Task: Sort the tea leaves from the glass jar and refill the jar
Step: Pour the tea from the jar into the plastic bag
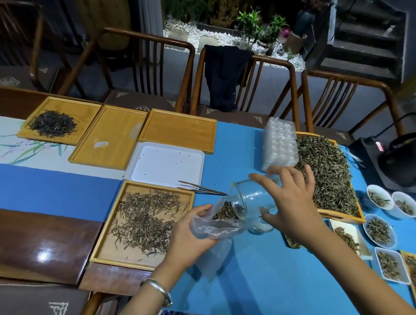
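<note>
At ten o'clock on the table a wooden tray (84, 115) carries a heap of dark tea (53, 124). Just beside it, toward the right, two more wooden trays lie with bare bottoms, and in front of them a white plastic tray (165, 164) with a few crumbs. At about seven o'clock from the white tray, a wooden tray (105, 243) holds long brown tea leaves (143, 222). Tweezers (202, 189) rest across the corner between these two.

The left hand (190, 232), with a silver bangle (158, 291) on the wrist, grips a clear plastic bag (214, 226) with curled fingers. The bag's mouth meets the mouth of the glass jar (250, 199), which is tipped toward nine o'clock; dark leaves sit where they meet. The right hand (288, 198) holds the jar from above, thumb under and fingers spread over it.

At two o'clock from the jar a big tray (341, 217) is full of greenish leaves (326, 171), with stacked clear plastic containers (279, 142) touching it. At four o'clock stand small white dishes (379, 197) of leaves.
</note>
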Demonstrator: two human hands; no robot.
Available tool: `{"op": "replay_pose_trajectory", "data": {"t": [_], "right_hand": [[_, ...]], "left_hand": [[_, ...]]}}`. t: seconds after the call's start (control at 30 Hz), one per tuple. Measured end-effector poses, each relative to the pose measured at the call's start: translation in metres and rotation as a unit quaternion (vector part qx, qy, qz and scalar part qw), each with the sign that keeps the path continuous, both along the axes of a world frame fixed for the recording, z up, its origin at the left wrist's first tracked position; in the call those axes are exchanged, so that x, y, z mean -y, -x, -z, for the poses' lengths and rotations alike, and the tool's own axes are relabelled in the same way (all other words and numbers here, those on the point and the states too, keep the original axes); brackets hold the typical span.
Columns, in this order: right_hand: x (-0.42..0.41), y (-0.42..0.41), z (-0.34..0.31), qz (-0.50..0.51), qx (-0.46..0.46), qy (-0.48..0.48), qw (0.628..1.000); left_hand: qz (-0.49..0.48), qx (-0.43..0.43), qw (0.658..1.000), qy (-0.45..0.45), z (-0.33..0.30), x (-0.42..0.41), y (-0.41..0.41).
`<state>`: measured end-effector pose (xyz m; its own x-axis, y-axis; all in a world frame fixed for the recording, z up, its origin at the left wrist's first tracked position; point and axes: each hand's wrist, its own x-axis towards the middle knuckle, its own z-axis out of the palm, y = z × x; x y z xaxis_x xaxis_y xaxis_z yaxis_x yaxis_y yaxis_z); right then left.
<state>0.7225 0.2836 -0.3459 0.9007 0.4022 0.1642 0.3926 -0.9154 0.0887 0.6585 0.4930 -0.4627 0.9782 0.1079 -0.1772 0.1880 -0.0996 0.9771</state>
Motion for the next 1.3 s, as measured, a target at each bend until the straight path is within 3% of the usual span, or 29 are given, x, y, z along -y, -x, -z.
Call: {"op": "replay_pose_trajectory", "data": {"t": [0.33,0.5,0.87,1.0,1.1,1.3], "right_hand": [[0.004,-0.001,-0.015,-0.02,0.026,0.008,0.999],[0.007,-0.012,-0.038,-0.037,0.081,-0.003,0.996],[0.009,-0.032,-0.089,-0.075,0.208,-0.038,0.974],[0.01,-0.033,-0.098,-0.085,0.254,-0.041,0.963],[0.015,-0.034,-0.098,-0.124,0.293,0.018,0.948],[0.018,-0.031,-0.094,-0.118,0.296,0.023,0.948]], "left_hand": [[-0.019,0.04,0.999,-0.004,-0.016,0.001,-0.006],[-0.007,0.059,0.998,-0.002,-0.045,-0.002,-0.015],[0.038,0.16,0.982,-0.093,-0.126,-0.012,-0.044],[0.035,0.16,0.983,-0.081,-0.13,-0.01,-0.043],[0.029,0.159,0.984,-0.072,-0.127,-0.007,-0.038],[0.018,0.147,0.988,-0.048,-0.119,-0.001,-0.031]]}}
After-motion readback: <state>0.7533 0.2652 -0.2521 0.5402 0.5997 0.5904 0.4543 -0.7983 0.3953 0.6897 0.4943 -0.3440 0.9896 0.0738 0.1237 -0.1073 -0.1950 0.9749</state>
